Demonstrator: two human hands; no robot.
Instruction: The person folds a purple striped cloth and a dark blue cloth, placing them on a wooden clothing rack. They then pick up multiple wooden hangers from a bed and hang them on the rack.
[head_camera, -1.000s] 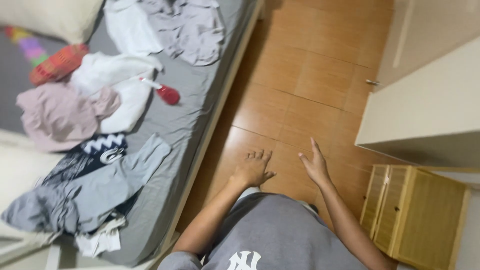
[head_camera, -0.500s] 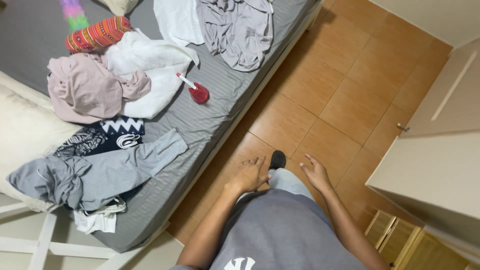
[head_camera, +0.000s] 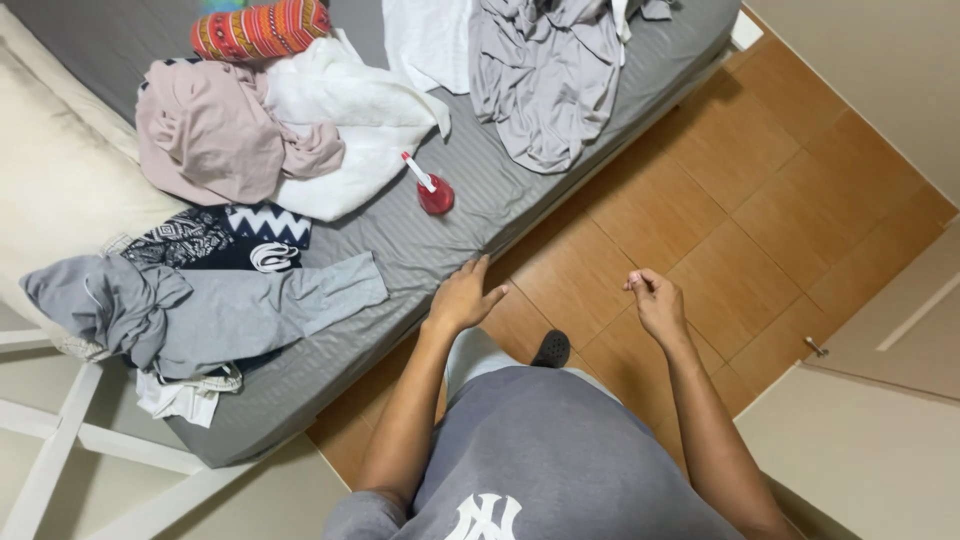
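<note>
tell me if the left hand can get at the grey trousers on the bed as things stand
Probably yes. The left hand is empty at the bed's edge, and only bare grey sheet lies between it and the grey trousers.

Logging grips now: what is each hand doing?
Left hand: open, empty, at the bed edge.
Right hand: loosely curled, empty, over the floor.
</note>
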